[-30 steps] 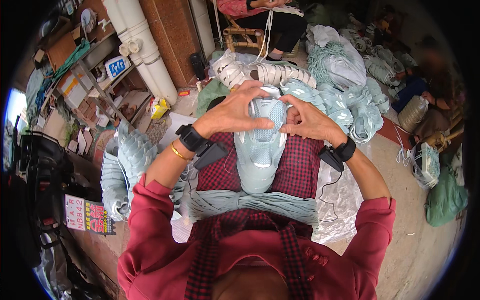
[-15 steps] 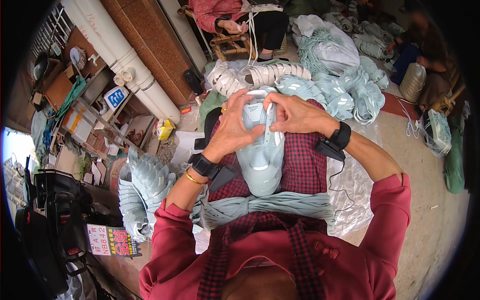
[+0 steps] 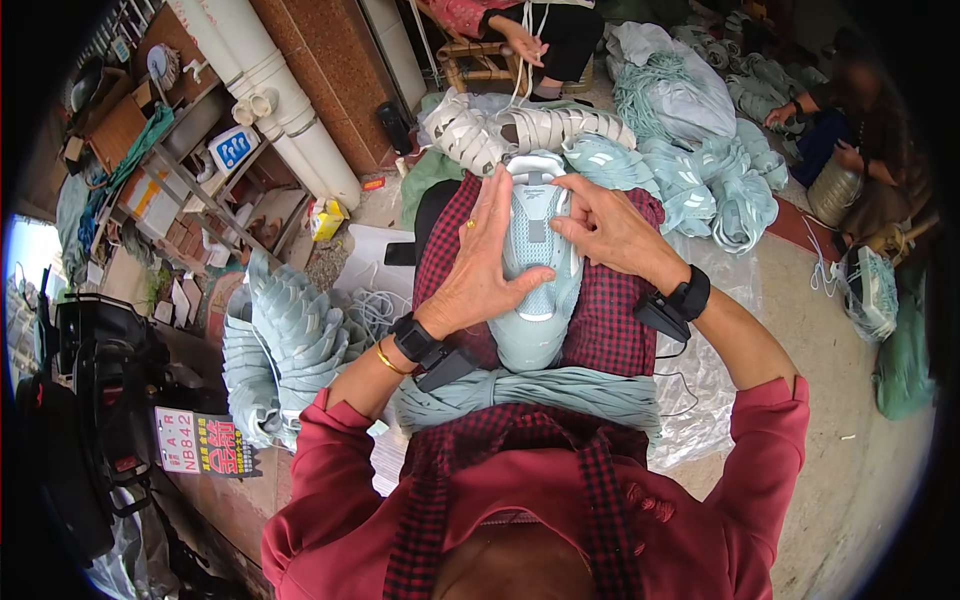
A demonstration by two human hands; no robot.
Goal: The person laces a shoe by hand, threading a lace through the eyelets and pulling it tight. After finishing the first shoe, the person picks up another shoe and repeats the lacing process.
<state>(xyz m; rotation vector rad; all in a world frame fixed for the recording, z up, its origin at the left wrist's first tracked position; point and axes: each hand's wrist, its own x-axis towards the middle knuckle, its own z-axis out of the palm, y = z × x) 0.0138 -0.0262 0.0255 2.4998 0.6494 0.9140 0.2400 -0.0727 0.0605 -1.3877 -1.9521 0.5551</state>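
A pale blue-green shoe upper (image 3: 528,345) lies on my lap over the red-and-black checked apron (image 3: 612,320), toe toward me. Its mesh tongue (image 3: 535,203) shows between the lacing edges. My left hand (image 3: 478,270) holds the upper's left side, with long straight fingers along it and the thumb over the front near the toe. On the opposite side, my right hand (image 3: 612,228) grips the lacing edge between bent fingers and thumb. Across my lap, close to my body, lies a bundle of pale green laces (image 3: 530,398).
Stacked pale blue-green uppers (image 3: 285,350) stand at my left. White uppers (image 3: 465,130) and more pale ones (image 3: 690,195) lie beyond my knees. Clear plastic sheeting (image 3: 715,400) covers floor at right. Two people sit farther off. A motorbike (image 3: 105,400) stands at left.
My left hand has shifted from the upper's front to its left side. My right fingers have loosened from their tight pinch, and the lacing opening is wider, showing more tongue. The view has shifted slightly.
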